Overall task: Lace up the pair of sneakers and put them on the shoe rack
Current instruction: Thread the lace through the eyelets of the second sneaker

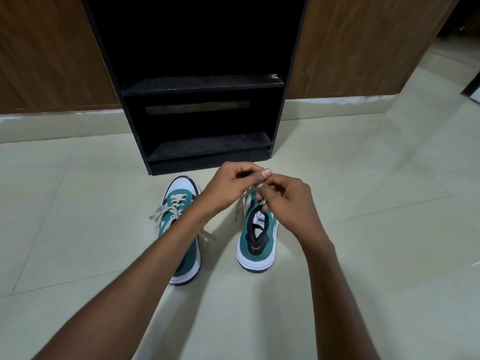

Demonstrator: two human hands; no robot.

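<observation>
Two teal-and-white sneakers stand on the tiled floor, toes toward the black shoe rack. The left sneaker has a tied beige bow; my left forearm crosses over its heel. Above the right sneaker, both hands meet over the front eyelets. My left hand pinches the beige lace, which runs down from its fingers. My right hand grips the other lace end close to the tongue. The right sneaker's toe is hidden behind my hands.
The rack has two low shelves and a dark upper space. Brown wood panels flank it on both sides. Pale green floor tiles spread all around the shoes.
</observation>
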